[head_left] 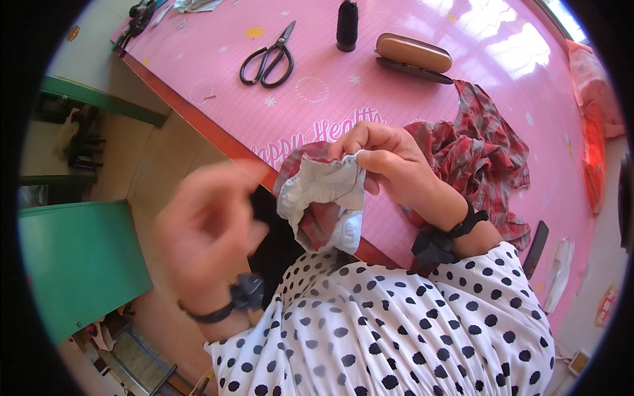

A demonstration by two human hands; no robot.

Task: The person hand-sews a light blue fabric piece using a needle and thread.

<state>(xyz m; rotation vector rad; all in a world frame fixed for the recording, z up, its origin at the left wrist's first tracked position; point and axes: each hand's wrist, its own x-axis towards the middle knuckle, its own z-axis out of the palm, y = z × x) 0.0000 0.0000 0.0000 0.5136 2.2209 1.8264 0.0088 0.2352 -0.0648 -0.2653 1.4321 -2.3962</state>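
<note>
Between thumb and fingers, my right hand pinches the gathered edge of a white cloth ring with red-and-grey plaid fabric showing behind and inside it. Dark thread runs along its top edge and hangs loosely across the white face. Off to the left of the cloth, my left hand is raised and smeared by motion, its fingers bent. Whether it holds a needle or anything else cannot be made out. More plaid cloth lies crumpled on the table beyond my right wrist.
On the pink patterned table lie black-handled scissors, a black thread spool, a brown glasses case and a dark flat strip. A red-orange bag hangs at the right edge. A green surface stands lower left.
</note>
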